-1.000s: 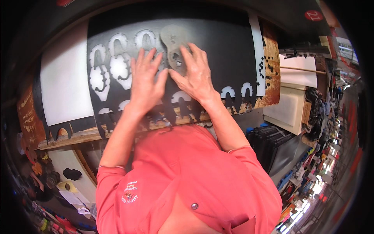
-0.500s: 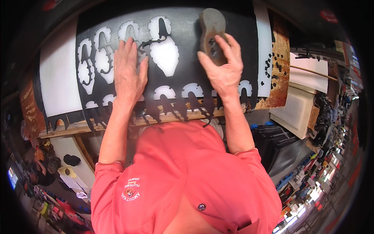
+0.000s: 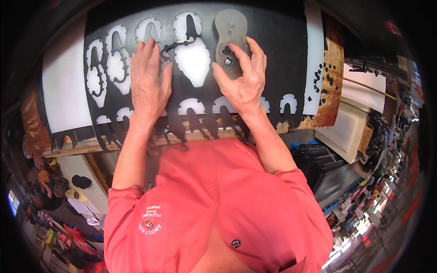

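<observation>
A sole-shaped grey cutting die [image 3: 231, 28] with small cut-outs near its lower end lies on a black sheet [image 3: 282, 54]. My right hand [image 3: 246, 82] grips the die's near end, thumb on the left side and fingers over the right. My left hand [image 3: 149, 82] lies flat on the sheet, fingers stretched, and holds nothing. Between the hands is a sole-shaped hole [image 3: 193, 63] through which white shows. Similar holes run to the left, partly covered by my left hand. Thin black strips hang along the sheet's near edge.
A white board [image 3: 63, 82] shows under the sheet on both sides. Small black scraps [image 3: 317, 77] lie at the right on a worn brown surface [image 3: 334, 59]. A wooden edge [image 3: 75, 149] runs along the front. Black sheets [image 3: 321, 159] are stacked lower right.
My right hand has moved left with the die, which now stands straighter and closer to the sole-shaped hole. My left hand has stayed nearly in place.
</observation>
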A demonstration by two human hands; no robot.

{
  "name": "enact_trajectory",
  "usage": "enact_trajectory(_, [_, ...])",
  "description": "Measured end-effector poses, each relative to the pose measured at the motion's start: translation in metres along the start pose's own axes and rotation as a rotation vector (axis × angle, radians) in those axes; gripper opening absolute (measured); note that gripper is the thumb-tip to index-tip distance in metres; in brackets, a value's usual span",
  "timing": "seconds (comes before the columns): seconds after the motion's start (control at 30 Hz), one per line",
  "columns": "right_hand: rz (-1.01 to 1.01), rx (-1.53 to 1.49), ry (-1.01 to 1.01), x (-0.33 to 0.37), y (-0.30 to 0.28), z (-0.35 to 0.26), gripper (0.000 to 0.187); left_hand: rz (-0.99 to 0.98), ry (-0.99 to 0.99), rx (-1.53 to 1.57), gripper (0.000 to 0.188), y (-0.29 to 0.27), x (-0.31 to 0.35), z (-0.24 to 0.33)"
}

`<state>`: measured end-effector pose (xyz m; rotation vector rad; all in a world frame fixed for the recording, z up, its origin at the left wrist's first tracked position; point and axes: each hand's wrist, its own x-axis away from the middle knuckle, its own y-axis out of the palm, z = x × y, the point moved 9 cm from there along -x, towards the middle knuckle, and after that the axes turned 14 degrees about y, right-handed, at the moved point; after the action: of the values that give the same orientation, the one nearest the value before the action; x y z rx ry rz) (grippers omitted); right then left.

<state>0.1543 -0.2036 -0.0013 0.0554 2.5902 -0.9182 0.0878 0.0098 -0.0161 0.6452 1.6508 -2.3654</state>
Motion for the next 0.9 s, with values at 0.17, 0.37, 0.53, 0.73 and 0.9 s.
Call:
enact_trajectory(0.17, [0.019, -0.012, 0.037, 0.003, 0.003, 0.002, 0.054, 0.030, -0.008, 0.044, 0.047, 0.000, 0.001, -0.005])
enact_trajectory(0.37, [0.050, -0.027, 0.044, 0.005, 0.001, 0.006, 0.057, 0.223, -0.032, 0.164, 0.031, -0.035, 0.013, 0.020])
enact_trajectory(0.53, [0.026, -0.048, 0.106, 0.000, 0.006, 0.004, 0.061, 0.091, 0.045, 0.452, 0.014, -0.035, 0.059, 0.091])
enact_trajectory(0.73, [-0.017, -0.275, 0.135, -0.014, -0.036, 0.013, 0.055, 0.185, 0.236, 0.239, 0.026, -0.025, 0.073, 0.108])
enact_trajectory(0.9, [0.335, -0.377, -0.076, -0.031, -0.141, -0.005, 0.013, 0.283, 0.243, 0.219, 0.025, -0.037, 0.075, 0.111])
